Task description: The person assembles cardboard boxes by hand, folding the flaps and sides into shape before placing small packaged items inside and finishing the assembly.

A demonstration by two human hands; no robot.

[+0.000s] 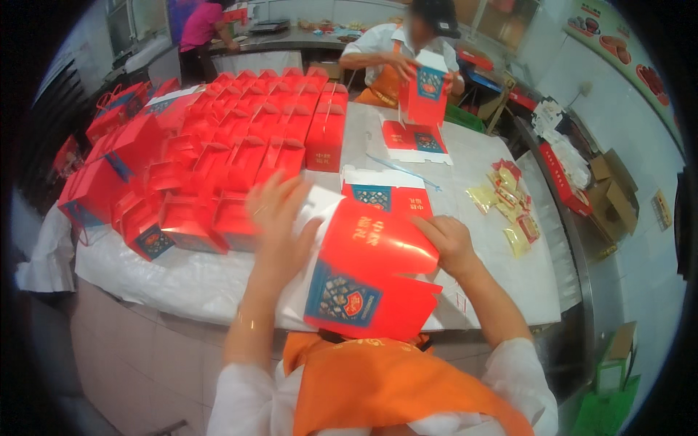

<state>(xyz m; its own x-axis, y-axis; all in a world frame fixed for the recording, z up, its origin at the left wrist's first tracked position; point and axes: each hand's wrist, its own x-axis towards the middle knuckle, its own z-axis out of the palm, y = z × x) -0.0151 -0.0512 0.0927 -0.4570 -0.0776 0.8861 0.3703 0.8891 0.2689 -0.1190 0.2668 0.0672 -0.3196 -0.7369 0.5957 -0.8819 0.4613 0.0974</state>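
A red cardboard gift box (378,251) with a blue patterned panel and white inner flaps is before me, partly folded and tilted. My right hand (452,245) grips its right edge, thumb on the red face; some fingers are hidden behind it. On the other side, my left hand (280,221) is raised at the white flap (320,206), its thumb apart from the fingers and near the board. The left fingertips are blurred by motion. Just beyond lies a flat red carton blank (407,200) with a blue panel.
Rows of standing red boxes (247,156) crowd the table's left half. Small yellow and red packets (512,203) lie at the right on the white table cover (502,291). Across the table a co-worker (407,54) handles another red box (424,98). Another person (206,33) stands far left.
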